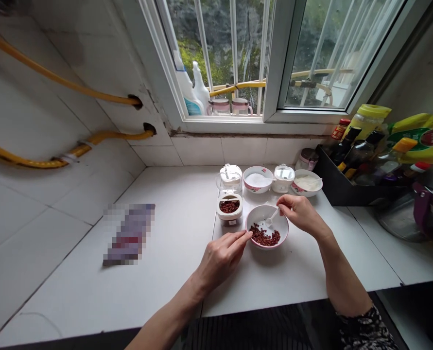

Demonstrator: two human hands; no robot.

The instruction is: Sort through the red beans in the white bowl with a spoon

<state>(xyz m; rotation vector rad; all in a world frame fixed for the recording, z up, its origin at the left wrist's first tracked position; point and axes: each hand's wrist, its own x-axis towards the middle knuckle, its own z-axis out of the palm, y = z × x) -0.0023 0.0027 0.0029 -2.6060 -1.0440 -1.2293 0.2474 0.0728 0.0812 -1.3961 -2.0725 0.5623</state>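
Observation:
A white bowl (pixel 284 232) with a pink rim stands on the white counter, with dark red grains (pixel 264 236) in its lower part. My right hand (pixel 298 213) pinches the handle of a small white spoon (pixel 270 221), whose scoop is inside the bowl. My left hand (pixel 226 253) rests its fingertips on the bowl's left rim, fingers close together. Just behind and left of the bowl is an open seasoning jar (pixel 230 208) holding the same kind of red grains.
Behind stand a lidded clear jar (pixel 231 176), a bowl of white powder (pixel 257 180), another lidded jar (pixel 284 178) and a bowl of pale contents (pixel 307 183). A black bin of bottles (pixel 333 187) is at right. A blurred packet (pixel 130 233) lies left.

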